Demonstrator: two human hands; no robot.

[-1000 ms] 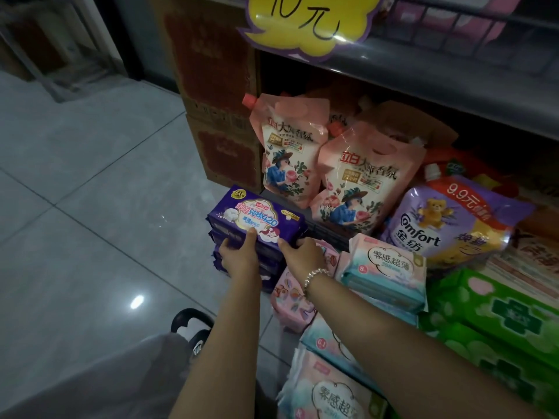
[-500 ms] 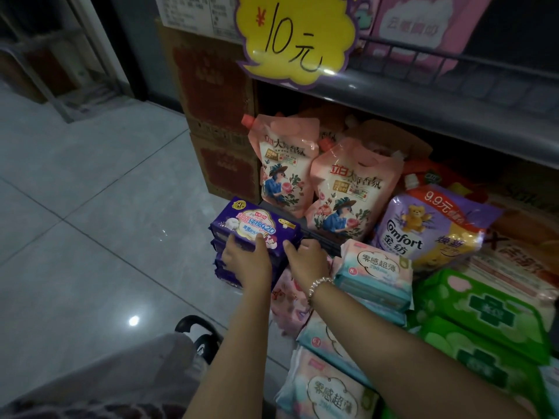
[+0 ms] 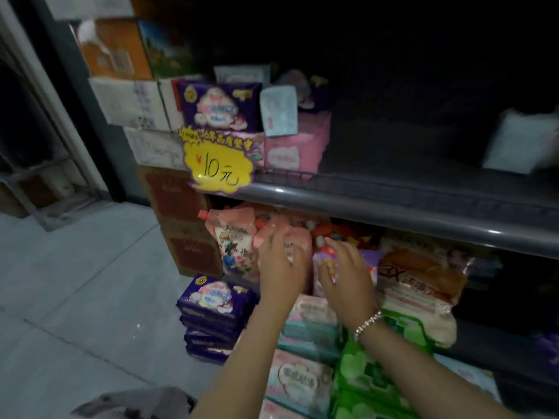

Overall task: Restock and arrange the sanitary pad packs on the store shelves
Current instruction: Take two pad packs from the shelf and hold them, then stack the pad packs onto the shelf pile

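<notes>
Pressing spread fingers, left hand (image 3: 281, 261) and right hand (image 3: 348, 273), on pouches (image 3: 233, 252) at the lower shelf (image 3: 393, 213) front edge, we steady them, gripping nothing.

purple packs (image 3: 216, 300): deep purple, pink-white print
price sign (image 3: 219, 164): bright yellow, purple edge
near right packs (image 3: 363, 370): green
pouch (image 3: 234, 246): pink, floral

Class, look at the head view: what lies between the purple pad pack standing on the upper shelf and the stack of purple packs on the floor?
In the head view, between the upright purple pack and the floor stack lie the yellow price sign, the shelf edge and a pink pouch.
</notes>
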